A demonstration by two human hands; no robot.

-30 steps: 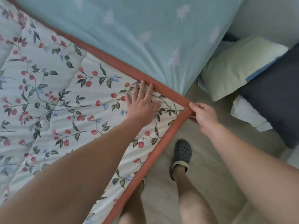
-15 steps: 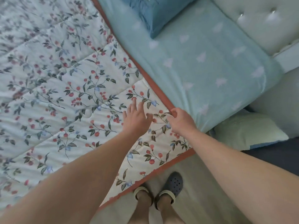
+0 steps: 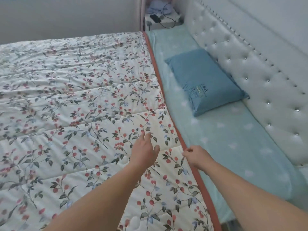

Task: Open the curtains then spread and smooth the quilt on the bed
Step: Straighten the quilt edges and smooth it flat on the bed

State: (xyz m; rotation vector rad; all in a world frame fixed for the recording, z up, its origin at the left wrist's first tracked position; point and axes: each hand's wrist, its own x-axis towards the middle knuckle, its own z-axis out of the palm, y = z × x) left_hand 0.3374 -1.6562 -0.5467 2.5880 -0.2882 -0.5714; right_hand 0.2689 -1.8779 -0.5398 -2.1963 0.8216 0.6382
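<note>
Bed [image 3: 216, 134], spread quilt [image 3: 75, 105], hands above

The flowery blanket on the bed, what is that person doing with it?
A person is making the bed. The flowery quilt lies spread across the mattress, mostly flat with a few ripples. The left hand reaches out over it with straight fingers, as if to smooth it. The right hand is at the quilt's orange border, fingers curled; whether it actually pinches the edge is hard to tell. Beside the quilt a blue pillow sits on the pale green sheet.
</note>
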